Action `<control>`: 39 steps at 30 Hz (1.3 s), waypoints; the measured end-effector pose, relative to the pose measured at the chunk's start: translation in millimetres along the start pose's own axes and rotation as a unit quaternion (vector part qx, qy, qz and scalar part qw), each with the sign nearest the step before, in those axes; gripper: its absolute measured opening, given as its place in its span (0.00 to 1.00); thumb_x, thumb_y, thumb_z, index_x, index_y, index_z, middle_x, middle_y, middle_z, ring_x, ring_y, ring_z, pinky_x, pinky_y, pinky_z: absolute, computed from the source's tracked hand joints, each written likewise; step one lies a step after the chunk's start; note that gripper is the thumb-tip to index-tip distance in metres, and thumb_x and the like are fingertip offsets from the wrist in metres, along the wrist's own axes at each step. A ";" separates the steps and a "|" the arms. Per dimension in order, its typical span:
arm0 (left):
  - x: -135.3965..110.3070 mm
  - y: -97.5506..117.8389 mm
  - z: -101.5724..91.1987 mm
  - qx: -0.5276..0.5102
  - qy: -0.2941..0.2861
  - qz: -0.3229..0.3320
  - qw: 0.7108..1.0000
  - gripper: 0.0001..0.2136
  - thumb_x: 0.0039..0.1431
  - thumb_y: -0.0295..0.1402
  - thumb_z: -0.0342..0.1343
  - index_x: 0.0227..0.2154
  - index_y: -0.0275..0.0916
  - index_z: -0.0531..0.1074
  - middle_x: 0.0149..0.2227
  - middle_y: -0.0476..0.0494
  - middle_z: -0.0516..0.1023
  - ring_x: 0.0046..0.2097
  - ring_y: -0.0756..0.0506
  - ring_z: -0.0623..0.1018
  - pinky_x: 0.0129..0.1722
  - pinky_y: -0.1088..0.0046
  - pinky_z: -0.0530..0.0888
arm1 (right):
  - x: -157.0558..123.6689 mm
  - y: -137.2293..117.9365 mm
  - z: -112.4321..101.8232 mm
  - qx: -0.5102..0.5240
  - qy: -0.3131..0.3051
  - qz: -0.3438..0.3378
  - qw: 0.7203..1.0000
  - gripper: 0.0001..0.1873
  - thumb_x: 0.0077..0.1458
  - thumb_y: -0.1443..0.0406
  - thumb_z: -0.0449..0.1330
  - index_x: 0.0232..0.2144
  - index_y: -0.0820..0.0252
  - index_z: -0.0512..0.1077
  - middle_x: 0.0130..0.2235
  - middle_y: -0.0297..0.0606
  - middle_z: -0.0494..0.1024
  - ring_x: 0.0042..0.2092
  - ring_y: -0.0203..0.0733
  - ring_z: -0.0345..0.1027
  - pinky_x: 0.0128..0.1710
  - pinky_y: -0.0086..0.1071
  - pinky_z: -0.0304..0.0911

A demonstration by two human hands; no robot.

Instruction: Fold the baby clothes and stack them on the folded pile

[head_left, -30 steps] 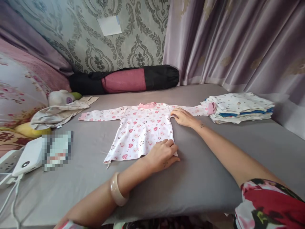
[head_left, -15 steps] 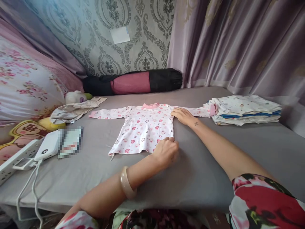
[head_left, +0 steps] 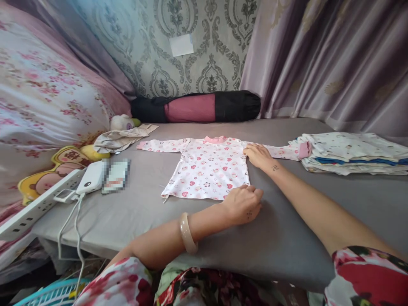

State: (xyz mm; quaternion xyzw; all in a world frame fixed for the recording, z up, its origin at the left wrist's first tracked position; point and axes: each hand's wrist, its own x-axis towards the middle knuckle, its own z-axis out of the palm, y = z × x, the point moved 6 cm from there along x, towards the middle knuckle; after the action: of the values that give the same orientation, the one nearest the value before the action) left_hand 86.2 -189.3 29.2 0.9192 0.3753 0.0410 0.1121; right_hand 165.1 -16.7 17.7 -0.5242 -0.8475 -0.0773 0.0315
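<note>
A small white shirt [head_left: 213, 168] with pink hearts and a pink collar lies spread out, both sleeves stretched sideways. My left hand [head_left: 244, 204], with a beige bangle on its wrist, is closed on the shirt's lower right corner. Higher up the same side, my right hand [head_left: 258, 155] grips the edge near the armpit, its fingertips pinched on the fabric. The right sleeve runs beyond that hand, and its pink cuff reaches the stack of folded clothes [head_left: 353, 148].
Along the wall lies a long black and pink rolled bag [head_left: 191, 108]. At left are a crumpled beige cloth [head_left: 124, 138], a white power bank [head_left: 92, 176], a power strip [head_left: 41, 202] with cables, and plush toys. A blue basket [head_left: 52, 293] stands below the bed edge.
The view has swung left, so everything sits further right in the picture. The shirt's front looks flatter and its hem straighter; both hands keep their places on its right side.
</note>
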 end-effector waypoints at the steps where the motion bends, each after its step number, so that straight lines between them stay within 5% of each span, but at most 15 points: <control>1: -7.7 -6.2 -4.8 -0.033 0.014 0.000 0.999 0.14 0.65 0.37 0.48 0.49 0.38 0.67 0.44 0.38 0.77 0.45 0.42 0.77 0.42 0.66 0.76 | -1.8 -7.2 0.5 0.004 0.000 0.020 1.000 0.16 0.60 0.74 0.48 0.37 0.64 0.76 0.44 0.53 0.76 0.50 0.50 0.65 0.51 0.41 0.57; 3: -28.0 -30.4 -16.0 -0.090 0.061 -0.025 0.994 0.13 0.65 0.40 0.48 0.50 0.43 0.67 0.46 0.41 0.78 0.46 0.45 0.77 0.45 0.70 0.75 | -8.1 -30.1 3.7 0.009 0.004 0.028 1.000 0.17 0.61 0.73 0.47 0.42 0.68 0.75 0.48 0.57 0.74 0.52 0.51 0.65 0.53 0.41 0.57; 7: -86.7 -118.7 -37.5 -0.042 0.200 -0.215 0.955 0.11 0.66 0.35 0.45 0.44 0.42 0.71 0.46 0.38 0.77 0.50 0.42 0.75 0.52 0.64 0.71 | -32.8 -81.4 17.6 0.088 0.014 0.028 0.996 0.28 0.66 0.59 0.43 0.60 0.72 0.60 0.64 0.58 0.58 0.65 0.56 0.50 0.62 0.44 0.49; 10: -130.0 -181.3 -36.9 0.022 0.175 -0.390 0.904 0.10 0.63 0.32 0.47 0.43 0.37 0.71 0.43 0.35 0.77 0.49 0.39 0.75 0.52 0.60 0.69 | -51.4 -101.1 30.0 0.135 -0.023 0.043 0.990 0.35 0.66 0.52 0.38 0.64 0.71 0.54 0.68 0.56 0.50 0.69 0.57 0.41 0.65 0.49 0.43; 13: -154.3 -210.6 -29.4 -0.011 0.123 -0.472 0.873 0.11 0.63 0.37 0.48 0.41 0.38 0.70 0.42 0.37 0.78 0.48 0.39 0.76 0.46 0.65 0.70 | -60.0 -101.4 32.9 0.141 -0.038 0.060 0.987 0.36 0.65 0.51 0.36 0.66 0.71 0.52 0.69 0.55 0.47 0.70 0.55 0.38 0.66 0.48 0.39; 23: -157.7 -220.0 -23.0 -0.144 0.096 -0.492 0.853 0.20 0.54 0.49 0.54 0.38 0.36 0.71 0.37 0.40 0.79 0.42 0.41 0.77 0.33 0.73 0.67 | -61.8 -98.5 30.6 0.138 -0.037 0.061 0.988 0.38 0.65 0.49 0.36 0.66 0.70 0.52 0.69 0.53 0.47 0.70 0.53 0.37 0.67 0.46 0.38; 28: -168.6 -226.0 -21.0 -0.068 0.085 -0.504 0.857 0.17 0.57 0.49 0.51 0.35 0.40 0.71 0.38 0.40 0.78 0.42 0.39 0.77 0.34 0.70 0.67 | -62.0 -99.9 31.2 0.144 -0.050 0.059 0.986 0.38 0.65 0.50 0.36 0.66 0.70 0.51 0.70 0.54 0.46 0.70 0.53 0.36 0.67 0.47 0.37; 33: -177.6 -209.4 -33.0 0.044 0.045 -0.481 0.874 0.13 0.64 0.44 0.46 0.41 0.40 0.66 0.38 0.39 0.78 0.43 0.38 0.77 0.36 0.67 0.69 | -62.8 -98.0 28.9 0.146 -0.059 0.060 0.986 0.38 0.65 0.50 0.36 0.67 0.70 0.50 0.70 0.54 0.45 0.70 0.54 0.35 0.67 0.48 0.37; 36: -158.3 -190.7 -43.9 0.138 0.047 -0.422 0.895 0.09 0.64 0.35 0.46 0.42 0.36 0.66 0.43 0.32 0.75 0.46 0.35 0.75 0.41 0.63 0.71 | -59.3 -103.6 23.4 0.146 -0.069 0.062 0.985 0.35 0.65 0.52 0.38 0.66 0.69 0.53 0.69 0.53 0.47 0.70 0.55 0.36 0.66 0.51 0.38; 39: -111.3 -163.9 -33.8 0.116 0.087 -0.269 0.952 0.11 0.64 0.30 0.43 0.46 0.33 0.67 0.48 0.29 0.73 0.51 0.36 0.73 0.48 0.58 0.72 | -50.6 -125.1 16.2 0.145 -0.060 0.026 0.987 0.32 0.64 0.56 0.39 0.64 0.69 0.56 0.69 0.54 0.48 0.70 0.56 0.38 0.66 0.53 0.37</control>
State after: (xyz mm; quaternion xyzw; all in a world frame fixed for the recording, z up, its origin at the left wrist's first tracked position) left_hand -110.3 -147.5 24.2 0.7837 0.6191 0.0455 -0.0215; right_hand 76.6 -113.6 -17.4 -0.5399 -0.8360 0.0788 0.0585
